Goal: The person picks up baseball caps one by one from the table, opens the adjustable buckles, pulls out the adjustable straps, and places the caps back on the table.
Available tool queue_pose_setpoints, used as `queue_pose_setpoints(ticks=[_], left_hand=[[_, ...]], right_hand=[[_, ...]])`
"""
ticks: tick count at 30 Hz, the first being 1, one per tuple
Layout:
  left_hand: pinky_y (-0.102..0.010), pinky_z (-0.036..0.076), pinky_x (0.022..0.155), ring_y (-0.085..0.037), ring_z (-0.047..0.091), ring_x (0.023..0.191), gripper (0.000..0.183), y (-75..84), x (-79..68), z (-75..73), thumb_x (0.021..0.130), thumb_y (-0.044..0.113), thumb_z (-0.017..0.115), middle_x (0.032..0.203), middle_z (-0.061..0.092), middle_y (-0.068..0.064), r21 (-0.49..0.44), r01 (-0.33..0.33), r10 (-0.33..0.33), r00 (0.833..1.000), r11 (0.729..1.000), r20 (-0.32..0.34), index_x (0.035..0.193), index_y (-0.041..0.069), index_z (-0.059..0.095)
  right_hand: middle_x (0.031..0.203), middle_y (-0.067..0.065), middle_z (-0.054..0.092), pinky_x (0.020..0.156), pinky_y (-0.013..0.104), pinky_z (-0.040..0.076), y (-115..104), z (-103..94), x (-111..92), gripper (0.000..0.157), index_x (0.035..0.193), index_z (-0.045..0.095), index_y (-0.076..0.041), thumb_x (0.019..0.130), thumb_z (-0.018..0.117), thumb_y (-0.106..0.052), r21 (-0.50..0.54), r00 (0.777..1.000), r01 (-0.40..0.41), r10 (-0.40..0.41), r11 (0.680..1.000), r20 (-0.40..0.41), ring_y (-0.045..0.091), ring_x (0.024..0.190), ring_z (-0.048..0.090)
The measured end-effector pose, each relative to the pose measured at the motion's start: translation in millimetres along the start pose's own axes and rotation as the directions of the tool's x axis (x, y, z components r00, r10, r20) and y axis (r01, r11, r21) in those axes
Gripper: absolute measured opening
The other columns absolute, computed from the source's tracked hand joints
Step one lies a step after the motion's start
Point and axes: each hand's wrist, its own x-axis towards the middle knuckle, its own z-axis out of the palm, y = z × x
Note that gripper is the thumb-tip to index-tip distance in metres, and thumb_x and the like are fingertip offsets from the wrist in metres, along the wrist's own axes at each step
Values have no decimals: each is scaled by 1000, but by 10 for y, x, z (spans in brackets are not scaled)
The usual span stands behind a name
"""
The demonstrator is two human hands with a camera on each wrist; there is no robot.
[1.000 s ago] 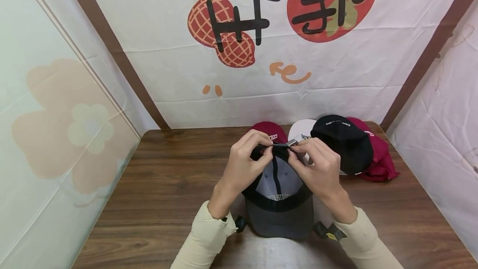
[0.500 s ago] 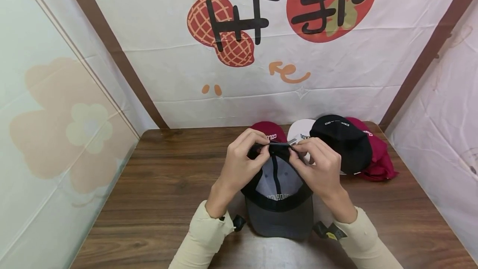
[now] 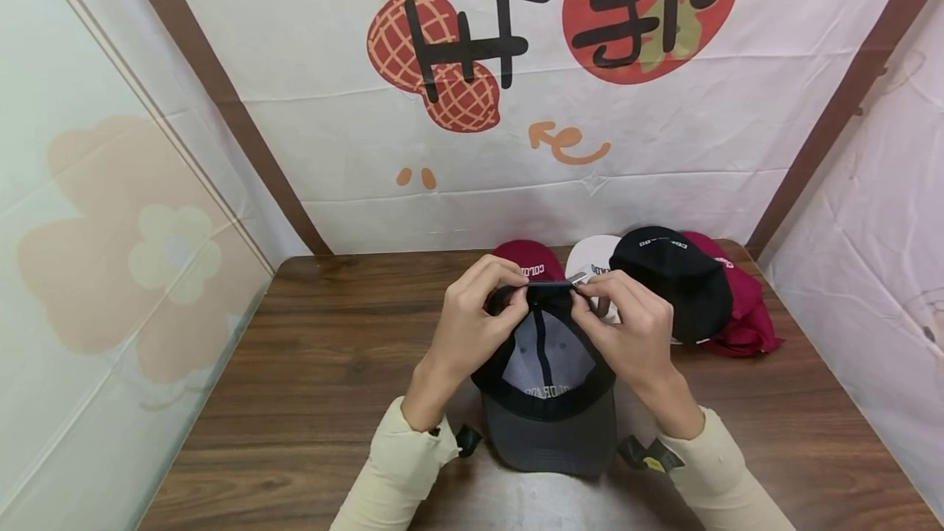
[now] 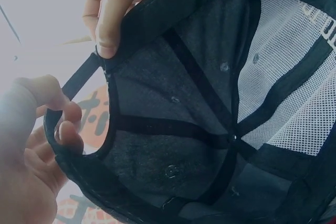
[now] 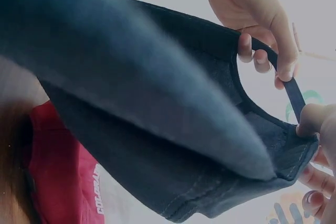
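Observation:
A dark grey baseball cap (image 3: pixel 549 437) is held up with its brim toward me and its inside showing, mesh at the front and black bands along the seams. My left hand (image 3: pixel 475 310) pinches the black back strap (image 4: pixel 81 77) between thumb and fingers. My right hand (image 3: pixel 627 318) pinches the corner of the rear opening where the strap meets the cap, beside a small metal buckle (image 3: pixel 578 278). Between the two hands the strap runs straight, above the arched opening. In the right wrist view the brim hides much of the cap.
Behind the hands, several caps lie along the table's back edge: a dark red cap (image 3: pixel 527 256), a white cap (image 3: pixel 590 252), a black cap (image 3: pixel 674 289) and another dark red cap (image 3: pixel 748 310). A printed cloth wall (image 3: pixel 442 211) rises behind the wooden table (image 3: pixel 332 383).
My left hand has shifted slightly left, so a bit more strap shows between the hands. The right hand and the cap have hardly moved.

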Motion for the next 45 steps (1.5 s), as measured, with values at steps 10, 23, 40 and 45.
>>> queue_pose_setpoints(ticks=[10, 23, 40, 45], left_hand=[[-29, 56, 68, -20, 68, 90, 12, -7, 15, -5, 92, -9, 69, 107, 71, -12, 1, 1, -1, 1000, 1000, 0, 98, 1, 70], [-30, 52, 65, -19, 67, 85, 16, -24, 3, -59, 91, -10, 71, 105, 73, -11, 10, 7, -7, 998, 1000, -58, 98, 4, 69], [-27, 48, 64, -15, 60, 80, 9, -61, -38, -40, 94, 0, 75, 104, 73, -9, -56, 19, -20, 1000, 998, -16, 102, 5, 74], [-29, 52, 68, -17, 64, 88, 4, -85, -53, -33, 97, 3, 73, 102, 72, -7, -87, 21, -20, 1000, 996, 11, 100, 6, 74]], right_hand=[[85, 8, 77, 56, 23, 46, 6, 0, 12, 14, 91, 78, -2, 95, 75, -15, 7, 1000, -13, 13, 1000, -1, 14, 58, 57], [83, 9, 77, 56, 21, 45, 49, -43, 1, 16, 90, 78, -2, 95, 75, -17, 26, 998, -40, 41, 999, -38, 15, 56, 58], [85, 11, 77, 54, 26, 44, 66, -29, 2, 10, 94, 80, -2, 86, 83, -5, 28, 997, -65, 66, 997, -34, 18, 60, 59], [86, 11, 78, 52, 26, 42, 69, -10, 12, 15, 96, 81, -3, 81, 85, -1, 30, 997, -76, 77, 997, -33, 18, 60, 59]])
